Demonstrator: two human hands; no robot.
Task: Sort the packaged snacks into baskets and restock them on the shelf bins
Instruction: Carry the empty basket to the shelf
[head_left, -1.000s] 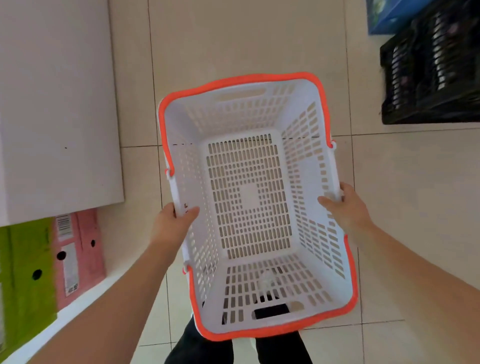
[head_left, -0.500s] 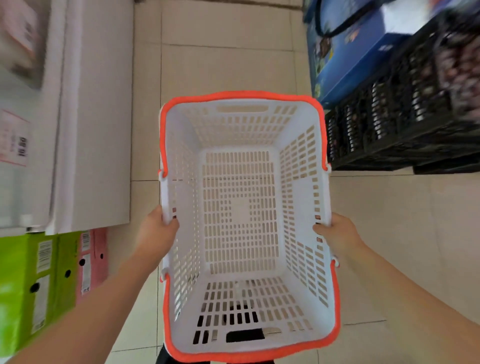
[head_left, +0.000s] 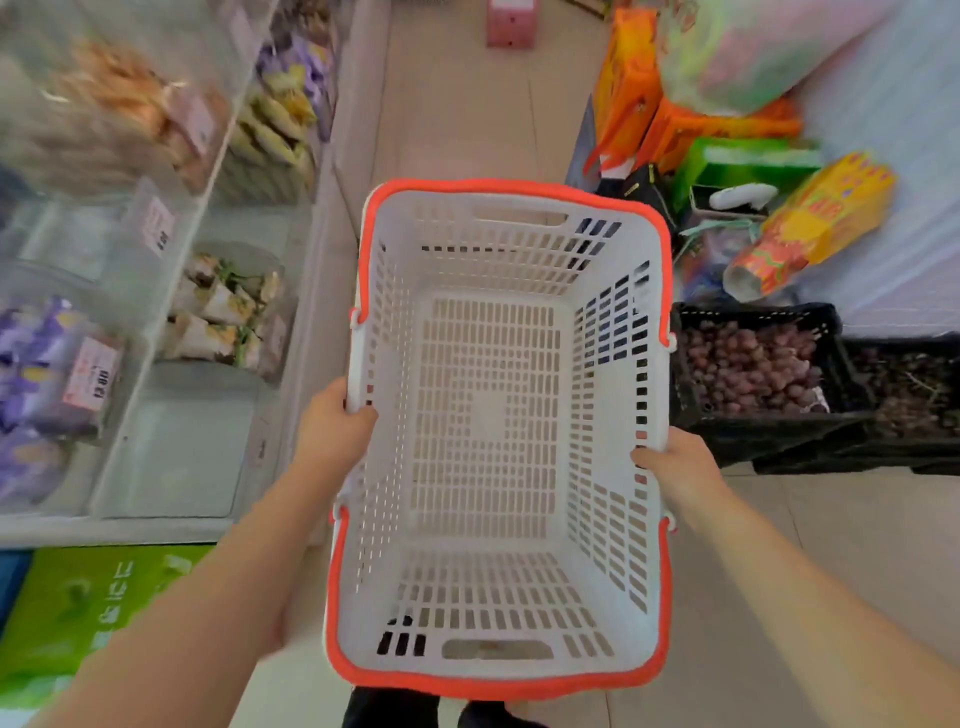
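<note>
An empty white slotted basket (head_left: 493, 415) with an orange rim hangs in front of me above the tiled floor. My left hand (head_left: 332, 436) grips its left rim, thumb hooked inside. My right hand (head_left: 680, 462) grips the right rim the same way. On the left stand clear shelf bins (head_left: 171, 291) holding packaged snacks: purple packets (head_left: 36, 364), white-and-green packets (head_left: 223, 312) and yellow packets (head_left: 275, 124).
Black crates of dark grapes (head_left: 753, 364) sit on the floor at right, beside orange and green gift boxes (head_left: 727, 156). A green carton (head_left: 93, 597) lies below the shelf at left. A pink box (head_left: 511, 23) stands far down the aisle.
My view has lifted from the floor toward the aisle; the shelf bins and boxes came into sight. Both hands still hold the basket rims.
</note>
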